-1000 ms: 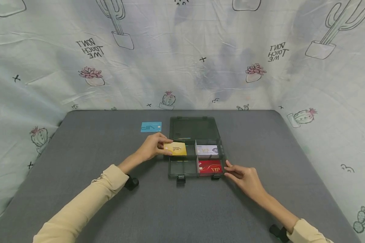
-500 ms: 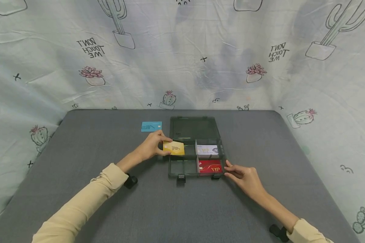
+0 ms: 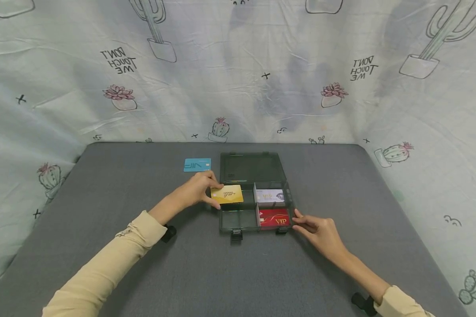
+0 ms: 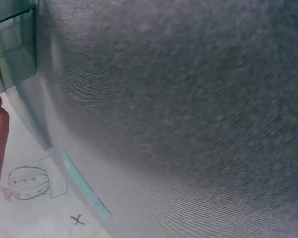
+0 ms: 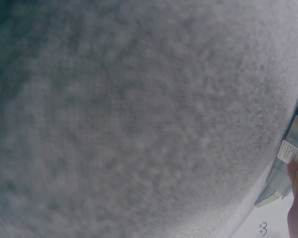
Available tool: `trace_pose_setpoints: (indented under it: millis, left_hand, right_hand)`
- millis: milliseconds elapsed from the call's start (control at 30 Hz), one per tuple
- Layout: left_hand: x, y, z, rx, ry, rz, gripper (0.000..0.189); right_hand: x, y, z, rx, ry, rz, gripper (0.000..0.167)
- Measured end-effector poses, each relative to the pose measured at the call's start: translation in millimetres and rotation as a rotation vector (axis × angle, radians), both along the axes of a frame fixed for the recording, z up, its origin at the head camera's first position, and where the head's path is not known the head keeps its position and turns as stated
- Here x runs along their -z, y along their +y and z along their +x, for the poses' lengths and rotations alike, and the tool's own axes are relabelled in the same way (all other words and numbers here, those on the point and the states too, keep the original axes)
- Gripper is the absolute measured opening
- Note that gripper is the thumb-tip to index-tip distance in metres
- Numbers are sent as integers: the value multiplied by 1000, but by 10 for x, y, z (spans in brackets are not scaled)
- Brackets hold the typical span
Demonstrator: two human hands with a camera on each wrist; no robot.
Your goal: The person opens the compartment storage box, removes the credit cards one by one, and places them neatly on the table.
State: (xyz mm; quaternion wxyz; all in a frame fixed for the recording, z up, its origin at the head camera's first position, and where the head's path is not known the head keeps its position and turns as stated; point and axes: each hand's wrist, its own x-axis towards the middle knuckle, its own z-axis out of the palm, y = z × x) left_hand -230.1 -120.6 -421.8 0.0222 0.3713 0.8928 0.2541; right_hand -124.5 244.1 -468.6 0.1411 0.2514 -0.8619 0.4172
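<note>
Over the far left compartment of the box (image 3: pixel 230 218): yellow card (image 3: pixel 231 194), mostly right of your left grip (image 3: pixel 194 190).
Left grip: just outside the box's left wall, your fingers and thumb pinching the card's left end.
Right grip (image 3: pixel 320 234): fingers loosely extended, touching the box's right wall.
Blue card (image 3: pixel 197 165): on the tabletop (image 3: pixel 238 273), left of the box's lid.

We mark the left hand (image 3: pixel 192 191) spread wider: its thumb (image 3: pixel 213 203) now sits off the yellow card (image 3: pixel 231 194), below the near-left corner, where a second ago it overlaps the face. Fingertips (image 3: pixel 219 186) sit slightly further left. We see more card face, left corner included. Dark lid (image 3: pixel 251 168) also shifts slightly left.
</note>
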Motion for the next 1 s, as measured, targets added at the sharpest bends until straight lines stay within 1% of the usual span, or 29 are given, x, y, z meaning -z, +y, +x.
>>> trace_pose_setpoints:
  millis: [100, 233, 400, 533, 700, 1000]
  left_hand:
    - [-26, 9, 1, -10, -14, -29, 57]
    - [-17, 1, 4, -27, -28, -15, 51]
    - [36, -36, 8, -50, -29, 49, 49]
    - [52, -57, 12, -65, -30, 109, 48]
    - [50, -81, 24, -60, -19, 139, 49]
    - [46, -141, 57, -54, -8, 142, 50]
  right_hand:
    - [-1, -1, 2, 4, -1, 2, 19]
    - [3, -4, 9, 11, -3, 8, 18]
    - [7, -9, 12, 9, 3, 12, 18]
    - [0, -8, 10, 11, 7, 5, 19]
    - [-3, -13, 4, 17, 9, 11, 19]
    - [0, -23, -7, 12, 6, 1, 20]
